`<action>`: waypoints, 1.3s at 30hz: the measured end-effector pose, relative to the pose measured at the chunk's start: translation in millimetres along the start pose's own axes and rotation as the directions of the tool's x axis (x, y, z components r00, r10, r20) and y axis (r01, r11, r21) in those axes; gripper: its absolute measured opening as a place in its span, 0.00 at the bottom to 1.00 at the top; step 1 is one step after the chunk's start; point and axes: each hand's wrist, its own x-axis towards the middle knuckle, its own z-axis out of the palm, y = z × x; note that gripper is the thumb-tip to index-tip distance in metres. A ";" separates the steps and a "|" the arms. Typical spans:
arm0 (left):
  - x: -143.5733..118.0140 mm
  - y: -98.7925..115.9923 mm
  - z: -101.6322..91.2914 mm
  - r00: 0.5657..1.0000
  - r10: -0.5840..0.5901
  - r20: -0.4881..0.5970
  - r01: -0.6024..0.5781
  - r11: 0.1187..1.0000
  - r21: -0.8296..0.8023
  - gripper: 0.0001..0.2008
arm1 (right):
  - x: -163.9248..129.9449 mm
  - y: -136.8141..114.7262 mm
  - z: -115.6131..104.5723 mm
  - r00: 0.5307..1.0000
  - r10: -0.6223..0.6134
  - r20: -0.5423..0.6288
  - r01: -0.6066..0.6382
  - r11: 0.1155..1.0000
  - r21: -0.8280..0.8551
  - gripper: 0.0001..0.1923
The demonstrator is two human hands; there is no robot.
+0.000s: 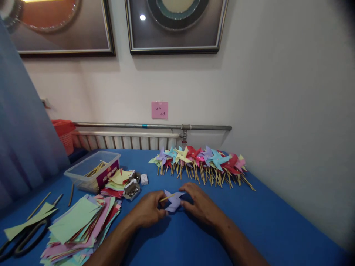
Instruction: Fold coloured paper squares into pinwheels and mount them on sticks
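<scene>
Both forearms angle inward, left hand point(149, 210) and right hand point(200, 204) close together, fingers curled.

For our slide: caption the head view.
Both hands hold a purple pinwheel on a blue table.
</scene>
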 end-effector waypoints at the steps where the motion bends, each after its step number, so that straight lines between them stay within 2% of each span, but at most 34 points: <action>1: -2.1 3.2 -1.2 0.999 0.036 -0.013 -0.035 0.996 0.082 0.10 | -1.1 -3.3 0.3 1.000 -0.007 0.023 0.007 1.000 -0.015 0.20; 4: -5.5 8.7 0.5 0.991 0.132 -0.033 -0.119 0.960 0.254 0.12 | -3.4 -10.5 2.8 0.997 0.010 0.078 -0.004 0.998 -0.067 0.26; 10: -1.3 -0.1 16.5 0.979 0.197 -0.046 -0.157 0.884 0.441 0.11 | -4.1 -10.7 9.1 0.994 0.019 0.111 -0.009 0.996 -0.089 0.23; 15: 2.2 -8.1 24.1 0.958 0.266 -0.111 -0.174 0.841 0.512 0.08 | -3.6 -8.4 6.9 0.995 0.018 0.097 -0.010 0.997 -0.078 0.23; 18: 4.3 -10.1 26.7 0.932 0.291 -0.215 -0.157 0.861 0.483 0.08 | -2.0 -6.9 4.3 0.998 0.012 0.069 -0.010 0.999 -0.034 0.26; 22: 8.7 -10.0 23.8 0.876 0.227 -0.425 -0.088 0.943 0.322 0.06 | 1.1 -0.5 1.8 0.999 -0.003 -0.041 0.007 0.996 0.091 0.35; 25: 13.1 -10.3 15.9 0.862 0.030 -0.506 -0.007 0.999 0.047 0.06 | 2.4 4.0 1.2 0.998 0.047 -0.045 -0.035 0.970 0.242 0.37; 28: 17.3 -12.5 7.2 0.863 -0.158 -0.481 0.032 0.965 -0.260 0.07 | 3.3 5.0 1.5 0.996 0.089 0.000 -0.082 0.908 0.410 0.37; 31: 19.5 -14.5 2.1 0.862 -0.256 -0.437 0.040 0.894 -0.445 0.08 | 4.4 3.0 3.6 0.995 0.091 0.033 -0.095 0.856 0.508 0.37; 35: 19.3 -12.6 1.5 0.855 -0.334 -0.396 0.061 0.824 -0.563 0.07 | 5.5 -4.8 9.5 0.993 0.092 0.077 -0.119 0.818 0.562 0.36; 39: 17.8 -7.2 2.3 0.829 -0.377 -0.412 0.085 0.814 -0.575 0.06 | 6.5 -18.3 16.0 0.993 0.053 0.105 -0.105 0.798 0.594 0.30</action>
